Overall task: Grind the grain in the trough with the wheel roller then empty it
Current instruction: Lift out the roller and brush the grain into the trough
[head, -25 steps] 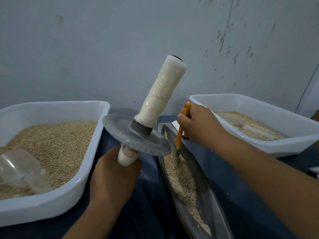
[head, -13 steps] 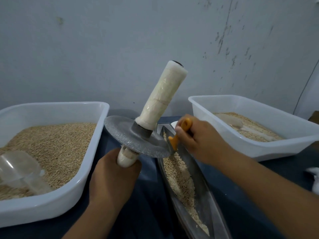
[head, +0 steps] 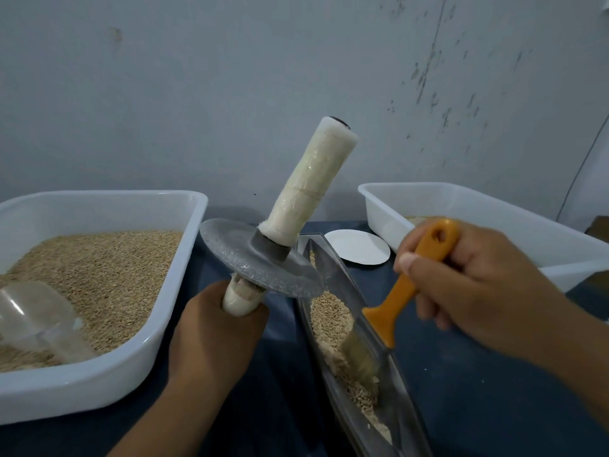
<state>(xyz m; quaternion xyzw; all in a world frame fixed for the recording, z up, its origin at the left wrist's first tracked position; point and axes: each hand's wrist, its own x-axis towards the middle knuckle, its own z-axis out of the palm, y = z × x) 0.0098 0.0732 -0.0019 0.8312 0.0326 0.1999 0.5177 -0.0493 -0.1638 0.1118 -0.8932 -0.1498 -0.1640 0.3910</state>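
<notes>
Fingers [head: 428,311] of the right hand [head: 478,291] curl round the orange plastic handle of a small flat paintbrush [head: 400,295], thumb pressed near its hanging hole; its pale bristles are down among the tan, partly crushed grain [head: 333,324] inside the long narrow boat-shaped metal trough [head: 400,384], which lies on the dark blue table [head: 478,390] between the two tubs; the left hand [head: 214,338] is clenched tight round the lower cream-wrapped handle of the grey metal disc wheel roller [head: 260,258], holding it lifted and tilted, its rim over the trough's far end

Judging from this, the main risk is spilling: a brisk flick of the bristles along the shallow sloping wall could throw grain over the rim onto the table; pressing sideways could rock or slide the narrow trough, since neither hand steadies it; the heavy-looking disc, held by one end only, could sag and knock the trough's tip or shed clinging meal outside it; the white plastic tub of whole grain [head: 171,328] with its clear scoop [head: 36,311] sits just left, the second white tub [head: 494,206] right, a white round paper plate [head: 357,250] beyond, so stray swept grain could land among the wrong batch
</notes>
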